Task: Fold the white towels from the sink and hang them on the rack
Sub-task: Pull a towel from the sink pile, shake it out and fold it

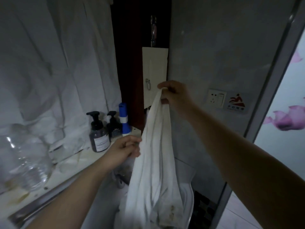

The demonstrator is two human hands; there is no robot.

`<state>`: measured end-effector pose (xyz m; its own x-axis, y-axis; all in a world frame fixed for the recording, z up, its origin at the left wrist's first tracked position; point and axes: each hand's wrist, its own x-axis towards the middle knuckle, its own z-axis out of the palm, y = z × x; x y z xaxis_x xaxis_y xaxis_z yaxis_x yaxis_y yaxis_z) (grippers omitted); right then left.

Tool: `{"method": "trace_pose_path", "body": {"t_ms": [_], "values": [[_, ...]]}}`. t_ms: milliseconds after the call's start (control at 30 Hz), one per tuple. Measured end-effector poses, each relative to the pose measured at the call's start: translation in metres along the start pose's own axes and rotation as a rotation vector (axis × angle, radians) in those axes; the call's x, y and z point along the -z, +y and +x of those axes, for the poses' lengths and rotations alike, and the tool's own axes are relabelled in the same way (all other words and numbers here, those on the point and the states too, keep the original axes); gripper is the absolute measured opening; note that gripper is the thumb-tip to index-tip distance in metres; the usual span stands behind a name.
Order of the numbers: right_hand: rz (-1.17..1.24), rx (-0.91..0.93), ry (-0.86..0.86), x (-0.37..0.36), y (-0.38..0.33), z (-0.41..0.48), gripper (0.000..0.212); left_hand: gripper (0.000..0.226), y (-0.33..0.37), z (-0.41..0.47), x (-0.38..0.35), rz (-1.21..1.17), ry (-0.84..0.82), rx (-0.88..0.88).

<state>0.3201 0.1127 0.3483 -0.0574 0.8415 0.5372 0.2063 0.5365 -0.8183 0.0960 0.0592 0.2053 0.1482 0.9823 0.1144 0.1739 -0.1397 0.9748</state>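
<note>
R hand (175,95), limp towel (155,162) (stained)

2 hands (125,147) (175,95), 1 held white towel (155,154), 2 dark pump bottles (98,133) (113,124), 1 blue bottle (124,119), 1 wall socket (216,98), 1 sign (236,103)

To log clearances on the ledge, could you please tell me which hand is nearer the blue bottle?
Left. The left hand grips the white towel at its edge, just below the blue bottle; the right hand pinches the towel's top, higher and farther right.
</note>
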Motion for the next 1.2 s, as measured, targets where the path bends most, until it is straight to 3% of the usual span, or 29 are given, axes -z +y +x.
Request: {"method": "trace_pose_path", "body": {"t_ms": [133,267,367,467,600,700,833,967,1133,1200], "values": [[-0.031,0.005,-0.047,-0.008,0.003,-0.004,0.030,0.017,0.011,0.003,-0.025,0.148,0.231,-0.188],[-0.046,-0.007,-0.043,-0.014,0.005,-0.008,0.035,0.016,0.028,0.011,-0.039,0.214,0.298,-0.366],[-0.058,-0.021,-0.022,-0.013,0.006,-0.010,0.034,0.011,0.028,0.018,-0.036,0.140,0.364,-0.317],[-0.072,-0.054,0.018,-0.009,0.006,-0.010,0.032,0.020,0.020,0.015,-0.030,-0.034,0.304,-0.255],[-0.087,-0.077,0.042,-0.011,0.007,-0.008,0.033,0.037,0.020,0.012,-0.015,0.254,0.373,-0.495],[-0.082,-0.058,0.041,-0.021,0.002,-0.004,0.034,0.037,0.028,0.012,-0.012,0.510,0.298,-0.624],[-0.180,0.068,0.004,-0.037,-0.010,-0.008,0.037,0.033,0.034,0.009,-0.017,0.439,0.251,-0.433],[-0.212,0.112,0.011,-0.047,-0.018,-0.009,0.035,0.058,0.035,0.006,-0.023,0.448,0.355,-0.363],[-0.196,0.083,0.018,-0.057,-0.013,-0.011,0.033,0.018,0.018,0.007,-0.014,0.582,0.439,-0.290],[-0.189,0.075,0.035,-0.060,-0.011,-0.014,0.033,0.022,0.010,0.006,-0.010,0.625,0.436,-0.250]]}}
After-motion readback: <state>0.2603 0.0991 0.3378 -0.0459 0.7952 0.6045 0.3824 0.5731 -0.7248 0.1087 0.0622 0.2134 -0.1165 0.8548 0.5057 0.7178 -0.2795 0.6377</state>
